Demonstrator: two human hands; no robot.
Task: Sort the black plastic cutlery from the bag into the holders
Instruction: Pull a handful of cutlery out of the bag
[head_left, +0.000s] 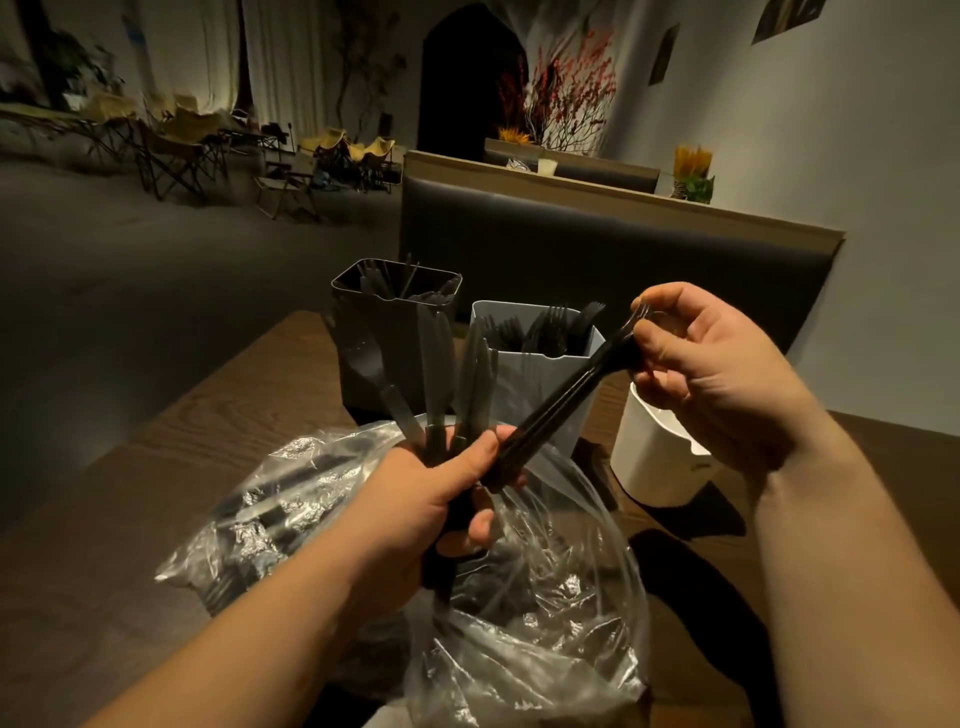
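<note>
On a dark wood-grain table (130, 467), a crumpled clear plastic bag (545, 613) lies nearest the camera, black cutlery (462, 592) showing through it. Behind the bag to the left stands a dark rectangular holder (384, 322) with more such pieces upright inside. Directly over the bag, the left hand (431, 499) is clenched round the handles of a bunch of black knives (431, 353), blades up. One broader piece fans out on the left of the bunch; whether it is a spoon or a fork is hard to tell. Behind the bag at centre, a pale grey holder (540, 374) is packed with upright forks (553, 322), tines up. A stack of black forks (561, 400) slants up from the left thumb, above the bag's right side, to the right hand (717, 379), whose thumb and fingers pinch the tine end. Behind the bag to the right, below that hand, stands a white holder (654, 462), its contents out of sight. A dark padded booth seat (623, 249) rises behind the bag, beyond the holders
</note>
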